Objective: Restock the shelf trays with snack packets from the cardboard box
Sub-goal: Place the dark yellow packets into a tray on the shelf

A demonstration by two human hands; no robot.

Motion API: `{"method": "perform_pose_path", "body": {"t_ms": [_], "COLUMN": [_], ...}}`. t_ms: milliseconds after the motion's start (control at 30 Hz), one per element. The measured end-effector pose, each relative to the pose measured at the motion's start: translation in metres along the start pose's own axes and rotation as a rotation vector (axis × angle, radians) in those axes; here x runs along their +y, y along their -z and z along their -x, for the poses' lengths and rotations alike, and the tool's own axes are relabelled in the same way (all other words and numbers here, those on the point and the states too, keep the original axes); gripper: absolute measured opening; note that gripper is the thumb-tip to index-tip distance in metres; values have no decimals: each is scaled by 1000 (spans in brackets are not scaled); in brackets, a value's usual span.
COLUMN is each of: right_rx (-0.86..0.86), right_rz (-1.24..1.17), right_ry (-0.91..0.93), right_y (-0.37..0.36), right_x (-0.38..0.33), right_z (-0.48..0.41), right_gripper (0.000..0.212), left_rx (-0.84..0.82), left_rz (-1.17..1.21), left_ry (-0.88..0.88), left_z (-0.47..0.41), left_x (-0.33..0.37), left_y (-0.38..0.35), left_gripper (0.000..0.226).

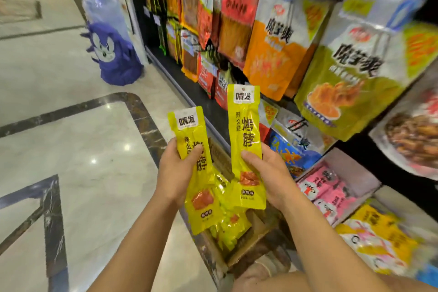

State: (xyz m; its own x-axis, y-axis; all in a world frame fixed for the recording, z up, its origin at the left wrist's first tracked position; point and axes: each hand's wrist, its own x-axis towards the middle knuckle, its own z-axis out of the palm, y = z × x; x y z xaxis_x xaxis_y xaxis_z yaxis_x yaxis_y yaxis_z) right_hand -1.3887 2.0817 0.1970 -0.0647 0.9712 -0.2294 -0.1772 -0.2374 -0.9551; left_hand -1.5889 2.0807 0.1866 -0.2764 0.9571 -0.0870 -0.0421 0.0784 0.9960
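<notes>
Both hands are occupied. The left hand (176, 170) grips one yellow packet (187, 129) about its middle, thumb across the printed face and fingers behind. The right hand (269, 174) holds a second yellow packet (245, 125) the same way, a little higher and nearer the shelf. Both packets stand upright with their labels facing the wearer. In my judgement this is so that the two can be read and squared before placing.

The packets are held directly above the cardboard box (246, 256), which stands on the floor (83, 125) against the shelf's foot. More yellow packets (228, 225) lie loose inside it, so stock remains to be moved.

The shelf is to the right. A tray (369, 180) at its lower edge carries pink packets (329, 187), and a further tray nearer the wearer carries yellow and white packs, blurred. Large hanging bags (350, 73) fill the rows above. I cannot tell which tray is meant for the yellow packets, since no matching yellow stock is visible on the shelf.

Assessment: the step in hand is the carry from box to tray, with neither packet yet set down. The mid-body grip leaves the top of each packet free to slide in first. The film wrappers look slippery, so two at once may slip
</notes>
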Motion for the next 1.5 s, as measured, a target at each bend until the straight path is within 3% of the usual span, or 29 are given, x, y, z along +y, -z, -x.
{"method": "perform_pose_path", "body": {"t_ms": [167, 433, 800, 967, 1100, 1367, 1500], "right_rx": [134, 282, 610, 788, 915, 1047, 1104], "right_rz": [-43, -78, -56, -29, 18, -29, -189], "right_ry": [167, 355, 470, 459, 431, 322, 253], "right_y": [12, 57, 156, 208, 243, 294, 311], "right_x": [-52, -111, -118, -92, -64, 3, 36], "right_z": [57, 177, 321, 377, 409, 443, 458], "right_gripper": [12, 26, 38, 23, 23, 26, 25], "left_rx": [-138, -496, -856, -998, -1134, -1208, -1224], "left_rz": [114, 139, 79, 31, -89, -147, -229], "left_ry": [-62, -189, -268, -272, -235, -59, 38], "left_z": [26, 90, 205, 261, 294, 341, 354], "left_x": [59, 124, 156, 152, 135, 58, 10], "left_y": [-18, -82, -194, -246, -281, -327, -343], "left_gripper": [17, 15, 15, 16, 31, 25, 16]}}
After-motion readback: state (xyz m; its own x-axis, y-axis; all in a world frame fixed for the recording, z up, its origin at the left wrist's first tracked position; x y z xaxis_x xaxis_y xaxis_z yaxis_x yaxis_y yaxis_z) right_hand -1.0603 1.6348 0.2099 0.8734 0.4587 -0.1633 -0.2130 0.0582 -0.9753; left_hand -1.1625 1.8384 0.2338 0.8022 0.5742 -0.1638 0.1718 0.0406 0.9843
